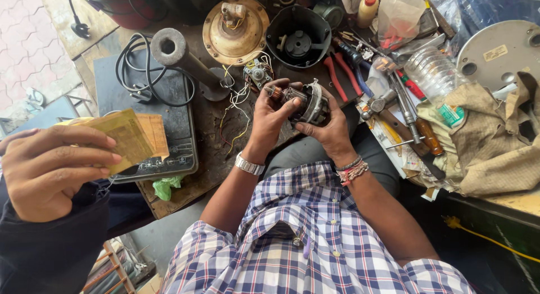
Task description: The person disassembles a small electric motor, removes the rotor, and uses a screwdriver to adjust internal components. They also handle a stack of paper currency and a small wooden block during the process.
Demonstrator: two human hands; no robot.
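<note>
Both hands (301,117) grip motor (304,103) nr black housing (298,27) w/ parts.

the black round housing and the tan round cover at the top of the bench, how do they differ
The black housing is a deep open cup showing a dark hub inside; the tan cover is a shallow domed disc with a small block on top. The black one lies nearer the motor held in both hands. Both are round and rest on the cluttered bench.

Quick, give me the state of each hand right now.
Left hand: closed around the small electric motor, thumb near its copper end.
Right hand: closed on the same motor, gripping it from below and the side.
</note>
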